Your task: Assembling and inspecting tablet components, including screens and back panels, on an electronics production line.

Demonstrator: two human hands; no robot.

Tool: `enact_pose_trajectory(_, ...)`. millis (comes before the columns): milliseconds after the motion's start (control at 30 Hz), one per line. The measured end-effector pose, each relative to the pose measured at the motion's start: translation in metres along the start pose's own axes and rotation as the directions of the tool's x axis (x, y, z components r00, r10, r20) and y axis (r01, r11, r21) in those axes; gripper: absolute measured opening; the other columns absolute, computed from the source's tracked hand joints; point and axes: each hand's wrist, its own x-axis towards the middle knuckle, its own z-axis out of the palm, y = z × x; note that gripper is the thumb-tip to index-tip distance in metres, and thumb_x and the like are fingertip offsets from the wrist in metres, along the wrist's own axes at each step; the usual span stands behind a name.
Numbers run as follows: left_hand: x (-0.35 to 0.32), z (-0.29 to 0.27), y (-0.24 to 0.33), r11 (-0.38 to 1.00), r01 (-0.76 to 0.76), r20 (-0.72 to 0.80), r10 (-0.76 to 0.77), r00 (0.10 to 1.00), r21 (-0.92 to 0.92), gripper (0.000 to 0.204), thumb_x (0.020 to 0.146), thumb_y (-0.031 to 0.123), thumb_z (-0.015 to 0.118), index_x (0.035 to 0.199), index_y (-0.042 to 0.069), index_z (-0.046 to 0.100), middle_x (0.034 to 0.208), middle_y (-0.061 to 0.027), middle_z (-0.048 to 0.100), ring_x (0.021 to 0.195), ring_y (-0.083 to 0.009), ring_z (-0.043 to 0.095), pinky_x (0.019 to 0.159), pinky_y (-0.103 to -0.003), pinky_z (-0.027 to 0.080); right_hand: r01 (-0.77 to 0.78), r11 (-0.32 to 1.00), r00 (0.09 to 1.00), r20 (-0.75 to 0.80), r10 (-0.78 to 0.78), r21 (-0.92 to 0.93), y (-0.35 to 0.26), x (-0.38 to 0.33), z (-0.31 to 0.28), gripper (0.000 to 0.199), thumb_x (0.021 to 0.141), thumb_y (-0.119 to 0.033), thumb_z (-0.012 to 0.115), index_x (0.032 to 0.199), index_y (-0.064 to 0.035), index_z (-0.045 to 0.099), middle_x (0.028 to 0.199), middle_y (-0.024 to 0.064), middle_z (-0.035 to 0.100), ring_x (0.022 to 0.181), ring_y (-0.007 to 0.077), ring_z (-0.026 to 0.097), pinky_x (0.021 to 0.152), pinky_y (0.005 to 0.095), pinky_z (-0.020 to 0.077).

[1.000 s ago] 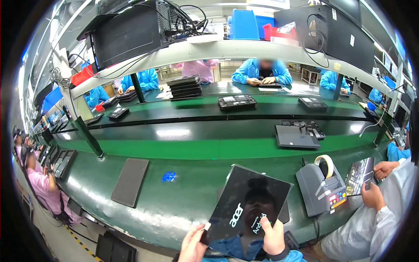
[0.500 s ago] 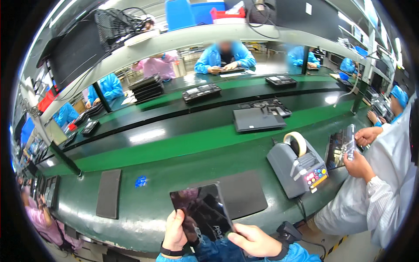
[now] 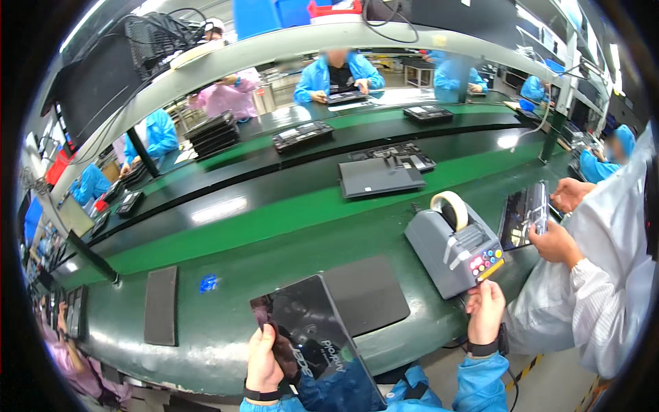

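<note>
My left hand (image 3: 263,357) grips the left edge of a glossy black flat panel (image 3: 317,338), tilted toward me over the near edge of the green bench (image 3: 274,247). My right hand (image 3: 487,310) has left the panel and reaches up to the front of the grey tape dispenser (image 3: 453,250), fingers at its lower right corner by the coloured buttons. A roll of pale tape (image 3: 449,208) sits on top of the dispenser. A dark mat (image 3: 365,294) lies on the bench just behind the panel.
A person in white at the right holds another dark panel (image 3: 523,215) in both hands. A second dark mat (image 3: 161,305) lies to the left. Black devices (image 3: 381,176) ride the conveyor belt behind. Workers in blue and pink coats sit across the line.
My right hand let go of the panel and moved right to the tape dispenser. The left hand alone holds the panel. The view has swung left to right.
</note>
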Motion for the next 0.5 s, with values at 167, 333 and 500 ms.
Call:
enact_pose_trajectory(167, -0.009, 0.001, 0.005, 1.0, 0.005, -0.036, -0.005, 0.999, -0.012, 0.022, 0.091, 0.03, 0.058, 0.093, 0.008, 0.056, 0.065, 0.0005, 0.055, 0.052, -0.0103, 0.051, 0.048, -0.023, 0.041, 0.142, 0.978, 0.98, -0.117, -0.161, -0.155, -0.01, -0.012, 0.013, 0.013, 0.095, -0.019, 0.05, 0.088, -0.0078, 0.052, 0.071, -0.0014, 0.052, 0.053, 0.0023, 0.04, 0.045, 0.0176, 0.0304)
enact_pose_trajectory(333, -0.013, 0.001, 0.004, 1.0, -0.023, -0.052, 0.022, 0.998, -0.011, 0.019, 0.092, 0.028, 0.057, 0.093, 0.009, 0.056, 0.064, 0.0017, 0.052, 0.052, -0.0088, 0.047, 0.047, -0.024, 0.038, 0.266, 0.964, 0.875, 0.42, -0.24, -0.005, -0.045, -0.064, 0.065, 0.007, 0.089, -0.009, 0.056, 0.086, -0.0048, 0.052, 0.075, 0.0019, 0.055, 0.065, 0.0081, 0.05, 0.058, 0.0214, 0.0406)
enact_pose_trajectory(500, -0.019, 0.003, 0.009, 0.999, -0.049, -0.077, 0.05, 0.996, 0.008, 0.018, 0.091, 0.026, 0.06, 0.094, 0.009, 0.058, 0.07, 0.0045, 0.053, 0.058, -0.0064, 0.047, 0.049, -0.022, 0.037, 0.301, 0.938, 0.547, 0.837, -0.022, -0.173, -0.063, -0.071, 0.129, 0.016, 0.087, -0.015, 0.063, 0.079, -0.0014, 0.058, 0.068, 0.0019, 0.054, 0.059, 0.0067, 0.048, 0.053, 0.022, 0.0393)
